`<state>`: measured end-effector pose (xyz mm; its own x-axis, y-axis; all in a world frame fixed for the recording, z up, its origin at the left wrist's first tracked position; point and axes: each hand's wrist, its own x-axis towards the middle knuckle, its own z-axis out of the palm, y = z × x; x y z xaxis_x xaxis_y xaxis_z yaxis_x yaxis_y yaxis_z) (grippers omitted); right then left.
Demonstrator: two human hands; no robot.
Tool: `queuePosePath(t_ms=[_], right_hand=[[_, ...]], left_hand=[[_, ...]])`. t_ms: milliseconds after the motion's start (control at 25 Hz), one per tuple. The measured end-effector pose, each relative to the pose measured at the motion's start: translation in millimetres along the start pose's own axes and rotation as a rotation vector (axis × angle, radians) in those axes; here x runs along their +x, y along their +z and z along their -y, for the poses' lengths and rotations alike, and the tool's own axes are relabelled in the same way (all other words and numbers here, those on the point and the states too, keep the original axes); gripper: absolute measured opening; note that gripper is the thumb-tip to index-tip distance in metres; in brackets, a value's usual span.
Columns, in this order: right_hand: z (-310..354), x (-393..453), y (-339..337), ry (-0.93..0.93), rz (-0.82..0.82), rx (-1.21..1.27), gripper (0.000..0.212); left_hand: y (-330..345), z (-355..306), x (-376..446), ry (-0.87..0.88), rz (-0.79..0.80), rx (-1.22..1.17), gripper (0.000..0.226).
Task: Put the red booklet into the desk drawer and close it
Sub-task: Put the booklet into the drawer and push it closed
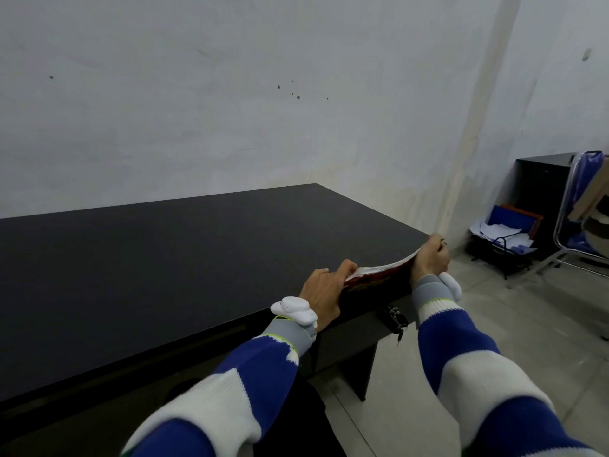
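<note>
The red booklet (pixel 379 277) is held just above the near right corner of the black desk (pixel 184 258), its white page edges bowed upward. My left hand (pixel 321 291) grips its left end and my right hand (pixel 430 258) grips its right end. Below the desk edge sits the dark drawer front (pixel 346 344), with a lock and hanging keys (pixel 397 321) at its right. Whether the drawer is slightly open cannot be told.
A grey-white wall rises behind the desk. On the tiled floor at the right stand a black cabinet (pixel 543 179), a wire rack with blue folders and papers (pixel 507 229), and a metal-framed chair (pixel 586 219).
</note>
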<state>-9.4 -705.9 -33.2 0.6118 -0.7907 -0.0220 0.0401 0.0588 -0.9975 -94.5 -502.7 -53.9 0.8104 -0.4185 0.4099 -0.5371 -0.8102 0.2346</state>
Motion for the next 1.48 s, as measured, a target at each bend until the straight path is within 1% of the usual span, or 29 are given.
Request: queuePosePath(t_ms=[160, 200, 320, 440, 600, 760, 880, 1000, 1080, 1240, 1360, 1480], right_hand=[[10, 8, -4, 0.108, 0.101, -0.01, 0.044], [7, 8, -4, 0.113, 0.102, -0.022, 0.041], [-5, 3, -6, 0.092, 0.006, -0.097, 0.035], [-16, -3, -9, 0.087, -0.059, -0.138, 0.036], [-19, -10, -9, 0.037, -0.065, -0.2, 0.038], [-24, -22, -5, -0.053, -0.067, -0.294, 0.044], [-31, -27, 0, -0.101, -0.043, -0.256, 0.045], [-37, -24, 2, -0.125, -0.028, -0.181, 0.055], [-42, -24, 2, -0.173, -0.026, -0.18, 0.058], [-55, -26, 5, -0.308, -0.02, -0.3, 0.048], [-58, -22, 7, -0.332, 0.017, -0.42, 0.041], [-60, -20, 8, -0.355, 0.054, -0.512, 0.043]], left_hand=[[3, 0, -6, 0.054, 0.011, 0.018, 0.045], [4, 0, -8, 0.062, 0.008, 0.026, 0.041], [5, -1, -11, 0.084, 0.022, 0.012, 0.03], [6, 0, -12, 0.1, 0.059, 0.012, 0.028], [7, 5, -12, 0.133, 0.084, 0.02, 0.032], [8, 9, -12, 0.17, 0.122, 0.092, 0.042], [8, 10, -10, 0.188, 0.166, 0.167, 0.046], [9, 11, -8, 0.193, 0.182, 0.235, 0.044], [11, 11, -9, 0.188, 0.184, 0.244, 0.041], [11, 11, -9, 0.172, 0.207, 0.274, 0.037], [10, 10, -7, 0.176, 0.245, 0.328, 0.034], [10, 10, -6, 0.183, 0.279, 0.379, 0.036]])
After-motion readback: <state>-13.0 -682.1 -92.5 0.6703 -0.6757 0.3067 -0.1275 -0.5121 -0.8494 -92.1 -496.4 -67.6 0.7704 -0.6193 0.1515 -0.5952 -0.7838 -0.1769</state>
